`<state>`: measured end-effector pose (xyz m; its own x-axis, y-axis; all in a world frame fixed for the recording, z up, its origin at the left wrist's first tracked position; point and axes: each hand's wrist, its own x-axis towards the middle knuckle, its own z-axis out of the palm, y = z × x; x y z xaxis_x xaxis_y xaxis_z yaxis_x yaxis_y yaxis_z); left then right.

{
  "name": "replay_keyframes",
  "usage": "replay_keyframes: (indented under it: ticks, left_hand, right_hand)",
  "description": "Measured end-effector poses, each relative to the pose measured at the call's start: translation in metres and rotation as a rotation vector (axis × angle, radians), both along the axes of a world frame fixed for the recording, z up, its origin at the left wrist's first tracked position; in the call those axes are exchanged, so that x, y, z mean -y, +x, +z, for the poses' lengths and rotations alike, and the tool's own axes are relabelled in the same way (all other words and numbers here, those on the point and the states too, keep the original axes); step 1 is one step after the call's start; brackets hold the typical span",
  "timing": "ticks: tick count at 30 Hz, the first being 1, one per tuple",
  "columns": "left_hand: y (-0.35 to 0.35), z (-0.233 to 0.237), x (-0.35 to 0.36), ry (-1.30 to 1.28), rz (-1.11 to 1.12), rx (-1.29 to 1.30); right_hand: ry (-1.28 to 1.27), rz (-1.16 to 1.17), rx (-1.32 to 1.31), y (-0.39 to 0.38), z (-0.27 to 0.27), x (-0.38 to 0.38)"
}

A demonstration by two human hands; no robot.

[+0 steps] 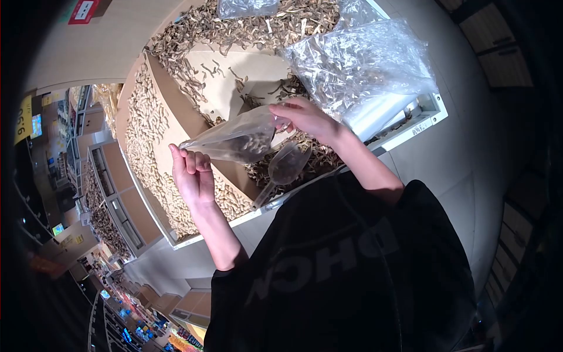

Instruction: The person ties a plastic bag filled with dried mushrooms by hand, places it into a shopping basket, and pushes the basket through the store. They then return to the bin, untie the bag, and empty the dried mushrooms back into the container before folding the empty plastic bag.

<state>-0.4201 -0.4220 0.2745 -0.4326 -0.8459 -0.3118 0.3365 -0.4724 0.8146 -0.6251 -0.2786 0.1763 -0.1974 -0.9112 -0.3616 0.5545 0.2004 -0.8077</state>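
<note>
On the left, a display bin (176, 111) holds a compartment of peanuts in the shell (149, 138), set off by a cardboard divider from a compartment of dark dried strips (234, 29), perhaps mushrooms; I cannot tell which.

The left hand (193, 173) is raised over the peanut compartment near the bin's front edge. Its fingers are curled, and thumb and fingertips pinch the lower end of a small clear plastic bag (237, 141). The bag hangs stretched between both hands, above the divider, tilted with its mouth higher on the right. A modest heap of dried pieces lies in its belly, and most of the bag looks empty.

Below it, a clear plastic scoop (285, 165) rests on the dried strips at the front edge of the bin, handle pointing toward the person. Neither hand touches it.

The right hand (308, 120) is closed on the bag's mouth, gathering the film between thumb and fingers.

Further right, a large clear bag (360, 61), well filled with the same dried strips, lies across the bin's right corner.

As I judge it, the bagging is partly done: some goods are in, the scoop is set down, and the mouth is held but not yet tied or sealed.
</note>
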Motion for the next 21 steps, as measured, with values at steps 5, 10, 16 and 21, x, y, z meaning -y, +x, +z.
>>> replay_keyframes:
  ticks: [5, 10, 16, 21]
  left_hand:
    - [0.006, 0.019, 0.011, -0.044, 0.01, -0.113]
    - [0.009, 0.027, 0.02, -0.067, -0.056, -0.155]
    - [-0.006, 0.043, 0.017, -0.296, 0.072, 0.246]
    - [-0.017, 0.066, 0.003, -0.318, 0.086, 0.192]
  right_hand:
    - [-0.147, -0.035, -0.075, -0.013, 0.03, 0.018]
    - [-0.198, -0.077, -0.191, -0.02, 0.044, 0.028]
    - [-0.322, -0.179, -0.451, -0.027, 0.065, 0.027]
    - [-0.268, -0.253, -0.539, -0.029, 0.097, 0.015]
